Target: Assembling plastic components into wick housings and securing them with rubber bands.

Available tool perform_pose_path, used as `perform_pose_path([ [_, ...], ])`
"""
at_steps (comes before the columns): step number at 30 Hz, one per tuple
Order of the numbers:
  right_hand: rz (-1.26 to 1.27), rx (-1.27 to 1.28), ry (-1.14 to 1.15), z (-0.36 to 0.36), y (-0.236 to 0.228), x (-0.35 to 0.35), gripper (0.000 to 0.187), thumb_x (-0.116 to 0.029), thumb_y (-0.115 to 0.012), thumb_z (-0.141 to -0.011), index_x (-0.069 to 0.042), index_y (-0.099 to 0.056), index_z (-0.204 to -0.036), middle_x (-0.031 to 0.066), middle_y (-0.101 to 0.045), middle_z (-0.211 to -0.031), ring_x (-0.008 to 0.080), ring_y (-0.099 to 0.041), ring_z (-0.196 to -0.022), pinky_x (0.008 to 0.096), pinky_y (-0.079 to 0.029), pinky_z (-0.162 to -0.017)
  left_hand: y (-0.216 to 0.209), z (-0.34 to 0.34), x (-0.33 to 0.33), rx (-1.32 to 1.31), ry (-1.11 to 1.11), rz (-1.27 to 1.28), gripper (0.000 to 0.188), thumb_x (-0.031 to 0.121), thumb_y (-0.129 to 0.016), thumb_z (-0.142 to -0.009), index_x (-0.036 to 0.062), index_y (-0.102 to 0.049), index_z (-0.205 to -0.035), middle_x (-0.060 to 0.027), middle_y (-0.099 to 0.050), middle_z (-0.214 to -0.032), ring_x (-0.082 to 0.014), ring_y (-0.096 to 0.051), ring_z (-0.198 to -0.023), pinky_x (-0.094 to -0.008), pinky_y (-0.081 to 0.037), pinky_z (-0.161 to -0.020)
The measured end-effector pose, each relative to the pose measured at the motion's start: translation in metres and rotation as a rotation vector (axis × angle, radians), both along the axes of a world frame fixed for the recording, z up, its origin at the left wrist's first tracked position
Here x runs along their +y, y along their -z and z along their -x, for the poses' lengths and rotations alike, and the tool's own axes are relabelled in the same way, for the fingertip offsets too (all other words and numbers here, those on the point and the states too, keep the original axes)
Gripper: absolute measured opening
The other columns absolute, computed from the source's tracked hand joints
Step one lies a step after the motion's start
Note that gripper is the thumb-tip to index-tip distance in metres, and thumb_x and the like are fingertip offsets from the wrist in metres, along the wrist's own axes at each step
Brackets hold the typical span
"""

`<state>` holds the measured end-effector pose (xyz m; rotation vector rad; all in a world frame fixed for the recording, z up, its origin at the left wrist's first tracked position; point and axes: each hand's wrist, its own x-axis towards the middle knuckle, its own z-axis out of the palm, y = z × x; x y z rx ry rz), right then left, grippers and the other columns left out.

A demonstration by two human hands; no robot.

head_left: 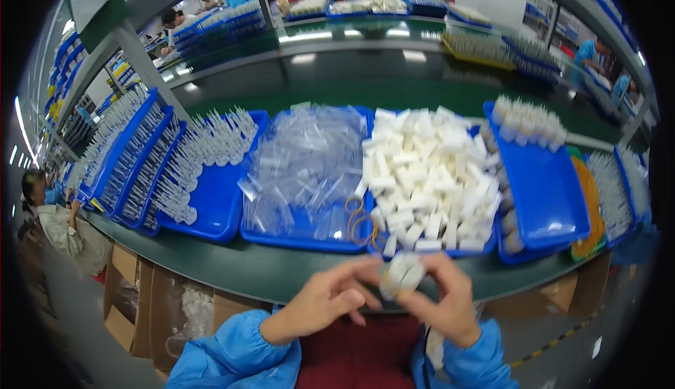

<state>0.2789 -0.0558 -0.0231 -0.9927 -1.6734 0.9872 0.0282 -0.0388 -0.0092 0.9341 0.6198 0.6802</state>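
Observation:
Close in front of me, my right hand (448, 303) grips a small round whitish part (405, 272) between its thumb and fingers. The part's lower side looks yellowish, and its exact kind I cannot make out. Beside it, my left hand (320, 306) has its fingers apart, the index fingertip reaching to the part's left side; whether it touches is unclear. Just beyond the hands, a blue tray holds a heap of white foam-like blocks (429, 178). Left of that lie many clear plastic pieces (306, 153) in another blue tray (302, 238), with tan rubber bands (358, 224) at its right corner.
At the left, blue trays (211, 213) hold rows of round parts with thin upright stems (193, 160). A tilted blue tray (545, 195) with similar parts rests at the right. Cardboard boxes (165, 304) stand below the green table edge (267, 276). Other people work farther off.

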Motion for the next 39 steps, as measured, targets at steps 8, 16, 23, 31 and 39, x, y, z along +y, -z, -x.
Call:
perform_pose_path([
  [8, 0.379, 0.292, -0.054, 0.031, -0.018, -0.01, 0.068, -0.006, -0.078, -0.087, 0.001, -0.043, -0.145, 0.0103, -0.066, -0.115, 0.0152, -0.065, -0.103, 0.0289, -0.052, -0.09, -0.016, 0.015, -0.001, 0.539, -0.267, -1.353, 0.088, 0.015, -0.095, -0.067, 0.0, -0.051, -0.141, -0.0205, -0.054, -0.139, -0.0354, -0.058, -0.124, -0.0413, -0.05, -0.102],
  [16, 0.087, -0.014, -0.224, 0.029, -0.013, -0.002, 0.093, -0.011, -0.093, -0.07, -0.002, -0.043, -0.148, 0.0126, -0.071, -0.11, 0.0202, -0.071, -0.099, 0.0327, -0.058, -0.088, -0.002, 0.023, 0.011, 0.458, -0.258, -1.245, 0.077, 0.024, -0.097, -0.063, 0.0011, -0.064, -0.129, -0.0156, -0.063, -0.125, -0.0289, -0.064, -0.11, -0.0368, -0.055, -0.092],
  [23, -0.022, -0.082, -0.219, 0.032, -0.005, 0.012, 0.077, -0.012, -0.092, -0.071, 0.0, -0.056, -0.138, 0.0148, -0.072, -0.108, 0.0236, -0.076, -0.088, 0.0342, -0.062, -0.08, 0.021, 0.025, 0.012, 0.417, -0.32, -1.183, 0.074, 0.019, -0.096, -0.061, 0.0005, -0.066, -0.127, -0.0138, -0.068, -0.118, -0.0275, -0.068, -0.104, -0.0359, -0.057, -0.089],
  [31, -0.111, -0.268, -0.068, 0.032, -0.013, 0.022, 0.078, -0.013, -0.092, -0.07, -0.003, -0.057, -0.139, 0.0109, -0.071, -0.1, 0.0221, -0.073, -0.085, 0.033, -0.06, -0.077, 0.025, 0.02, 0.017, 0.192, -0.225, -0.653, 0.085, 0.006, -0.089, -0.075, 0.0003, -0.044, -0.147, -0.016, -0.056, -0.137, -0.025, -0.061, -0.12, -0.0372, -0.054, -0.098],
  [39, 0.118, -0.077, -0.021, 0.032, -0.019, 0.021, 0.085, -0.012, -0.091, -0.071, -0.005, -0.051, -0.145, 0.0128, -0.067, -0.103, 0.0214, -0.069, -0.088, 0.0307, -0.057, -0.077, 0.019, 0.008, 0.022, -0.027, -0.155, -0.141, 0.07, -0.007, -0.074, -0.087, -0.0018, -0.04, -0.148, -0.0152, -0.054, -0.138, -0.0232, -0.055, -0.128, -0.0383, -0.052, -0.103],
])
